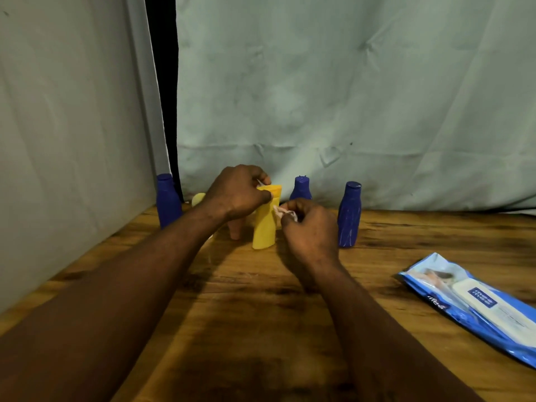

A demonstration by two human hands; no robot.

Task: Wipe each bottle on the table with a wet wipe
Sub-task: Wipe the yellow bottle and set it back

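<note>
Wiping is under way on the yellow bottle (pixel 265 221), which in the head view (the only one there is) stands upright near the far edge of the tabletop (pixel 261 300), about midway along it. The left hand (pixel 237 192) grips the bottle's cap end from above, fingers curled round it to steady it. The right hand (pixel 310 227) pinches a crumpled wet wipe (pixel 285 212) between thumb and fingertips and holds it against the bottle's right side, high up near the neck.

By my judgement the task is partway at most. One bottle is being cleaned, and the picture does not settle whether the others are done.
- The left blue bottle (pixel 167 201) stands at the far left corner.
- The middle blue bottle (pixel 300 189) stands behind the right hand by the far edge.
- The right blue bottle (pixel 349 216), just beside the right hand, shows pale streaks that may be wetness or scuffs.
- A pale yellow bottle (pixel 198 198) and a tan bottle (pixel 235 229) are largely hidden behind and beneath the left hand.

The wipes pack (pixel 478 306) lies flat toward the right edge, well apart from the bottles. A cloth backdrop (pixel 348 97) hangs behind the far edge.

The crowding is the main hindrance. The tan bottle and the right blue bottle sit close enough that a broad stroke could knock them.
</note>
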